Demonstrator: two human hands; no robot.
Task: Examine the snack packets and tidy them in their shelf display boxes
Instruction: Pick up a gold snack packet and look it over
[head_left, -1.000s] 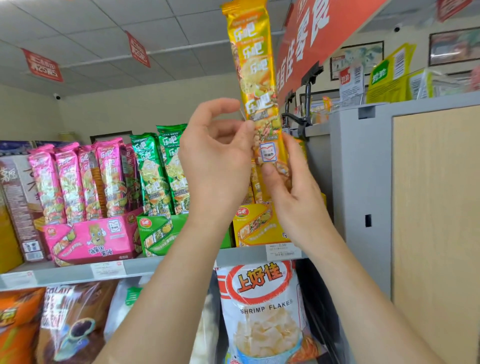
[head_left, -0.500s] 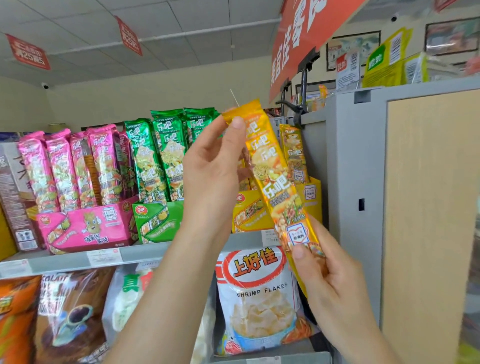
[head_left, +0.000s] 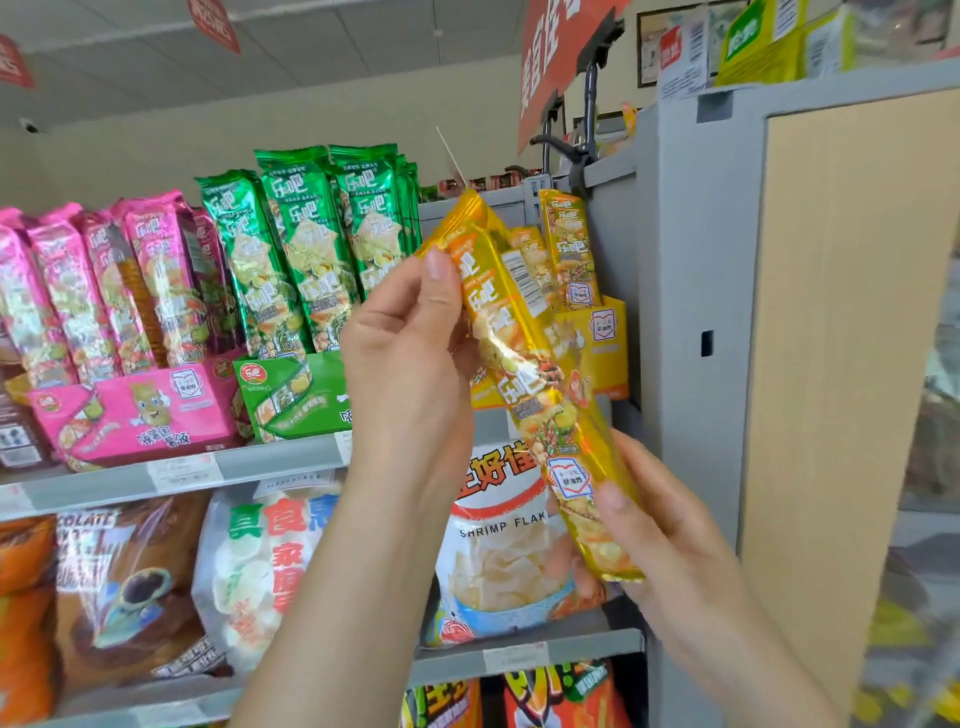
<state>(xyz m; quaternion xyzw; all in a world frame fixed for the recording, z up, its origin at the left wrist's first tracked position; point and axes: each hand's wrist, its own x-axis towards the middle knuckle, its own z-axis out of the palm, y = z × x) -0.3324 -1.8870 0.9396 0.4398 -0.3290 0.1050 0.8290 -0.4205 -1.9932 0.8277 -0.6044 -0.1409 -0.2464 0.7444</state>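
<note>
Centre frame: my left hand pinches the top of the yellow packet; my right hand grips its base. Best turned gently, without creasing.

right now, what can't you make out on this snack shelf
Head view:
- contents of the yellow display box: mostly hidden behind the held yellow packet and left hand
- shelf price tags: print too small, blurred
- leftmost pink packets: cut off by the left edge

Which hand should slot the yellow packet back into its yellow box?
Probably left. The left hand grips the yellow packet by its upper half, level with the yellow box; the right hand holds the bottom end, which would go in first.
</note>
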